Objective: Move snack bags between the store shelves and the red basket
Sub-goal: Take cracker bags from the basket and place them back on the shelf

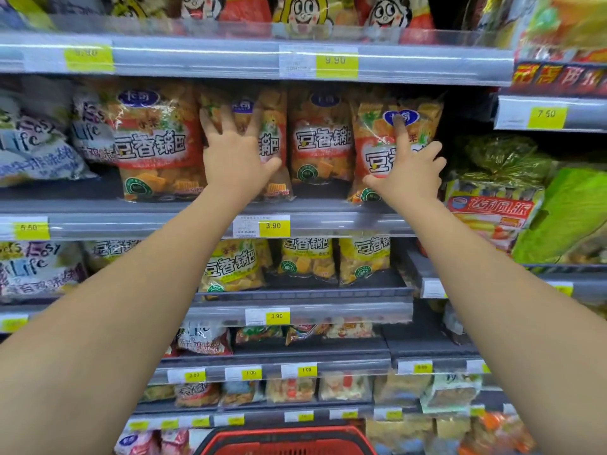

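Note:
Several orange-and-red snack bags stand in a row on the shelf [164, 221] at chest height. My left hand [235, 152] lies flat with spread fingers against the front of the second bag [272, 126] in the row. My right hand [409, 169] rests on the rightmost bag [374, 139], index finger straight up on its blue logo, the other fingers bent round the bag's right edge and the thumb low on its front. The red basket [285, 440] shows only its rim at the bottom edge, below my arms.
Yellow bags of the same snack [305, 257] fill the shelf below. White-and-blue bags [36, 139] sit at the left. Green and gold packs [505, 178] crowd the neighbouring unit on the right. Cartoon-face bags [305, 11] line the top shelf. Yellow price tags run along every shelf edge.

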A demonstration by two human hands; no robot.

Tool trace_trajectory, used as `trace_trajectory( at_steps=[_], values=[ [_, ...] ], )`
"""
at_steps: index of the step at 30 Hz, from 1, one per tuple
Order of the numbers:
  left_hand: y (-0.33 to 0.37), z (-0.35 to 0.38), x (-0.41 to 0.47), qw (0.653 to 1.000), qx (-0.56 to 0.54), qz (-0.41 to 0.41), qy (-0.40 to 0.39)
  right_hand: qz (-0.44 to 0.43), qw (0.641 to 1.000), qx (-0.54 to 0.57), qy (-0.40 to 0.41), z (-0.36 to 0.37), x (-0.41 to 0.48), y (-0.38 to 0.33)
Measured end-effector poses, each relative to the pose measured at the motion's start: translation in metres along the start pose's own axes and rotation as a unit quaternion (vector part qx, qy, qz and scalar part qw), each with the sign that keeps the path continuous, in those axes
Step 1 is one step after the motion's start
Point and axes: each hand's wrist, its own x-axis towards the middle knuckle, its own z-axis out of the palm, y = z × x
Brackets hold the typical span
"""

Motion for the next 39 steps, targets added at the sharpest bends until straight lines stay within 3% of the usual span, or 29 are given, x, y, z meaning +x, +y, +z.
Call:
trace_trajectory(
  at_steps=[8,10,14,17,21,25,31,39],
  values=[
    [-0.003,-0.011,0.001,0.999,-0.004,0.024,-0.027,0.013,0.998,0.028,-0.059,-0.021,-0.006,-0.002],
    [-0.006,-0.016,-0.01,0.999,-0.005,0.031,0.013,0.007,0.998,0.048,-0.026,-0.026,-0.017,-0.004],
    [-0.018,-0.011,-0.06,0.995,-0.026,0.065,0.066,-0.048,0.99,0.07,0.116,-0.011,-0.064,-0.013],
    [-0.035,0.009,-0.111,0.994,-0.051,0.078,0.063,-0.091,0.984,0.096,0.119,0.02,-0.117,-0.019],
    [-0.064,0.047,-0.18,0.996,-0.041,0.076,0.034,-0.112,0.991,0.073,0.031,0.081,-0.195,-0.016],
    [-0.097,0.093,-0.258,0.995,-0.033,0.066,-0.061,-0.087,0.99,0.007,-0.11,0.14,-0.279,0.002],
    [-0.135,0.178,-0.378,0.971,-0.02,0.098,-0.216,-0.071,0.958,-0.088,-0.262,0.227,-0.389,0.049],
    [-0.163,0.331,-0.537,0.921,-0.014,0.102,-0.377,-0.061,0.907,-0.159,-0.386,0.37,-0.526,0.153]
  ],
)
